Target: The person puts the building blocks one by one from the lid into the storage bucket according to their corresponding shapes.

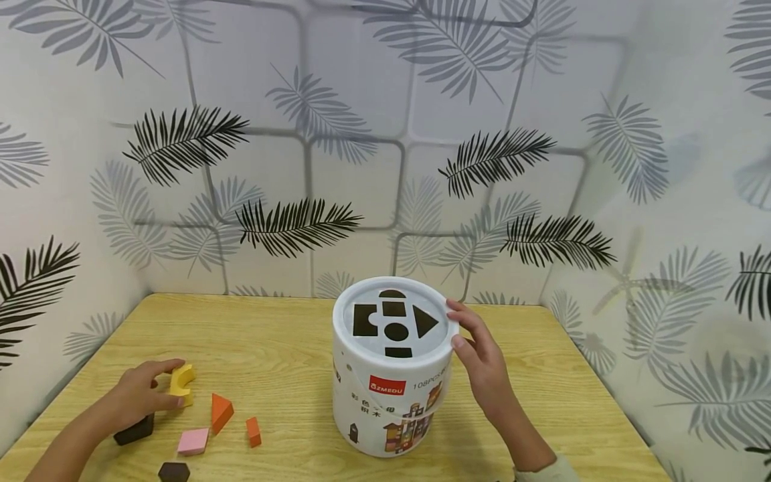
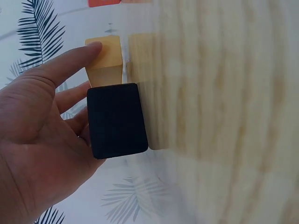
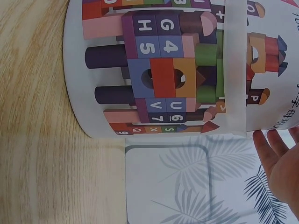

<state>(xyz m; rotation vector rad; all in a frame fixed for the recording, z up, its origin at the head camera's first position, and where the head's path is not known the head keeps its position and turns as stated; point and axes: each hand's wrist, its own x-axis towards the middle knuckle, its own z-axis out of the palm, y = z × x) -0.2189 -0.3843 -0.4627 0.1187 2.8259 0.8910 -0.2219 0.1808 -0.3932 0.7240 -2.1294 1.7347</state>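
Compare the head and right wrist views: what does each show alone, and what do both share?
Only the head view shows the left hand pinching the yellow block, and the lid with dark shapes. Only the right wrist view shows readable letters H and G on the bucket. Both show the bucket, right hand and table.

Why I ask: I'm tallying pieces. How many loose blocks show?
6: yellow arch block in the left grip; black block beside it; orange triangular block, pink block and small orange block to its right; dark hexagonal block at the head view's bottom. Others may be hidden.
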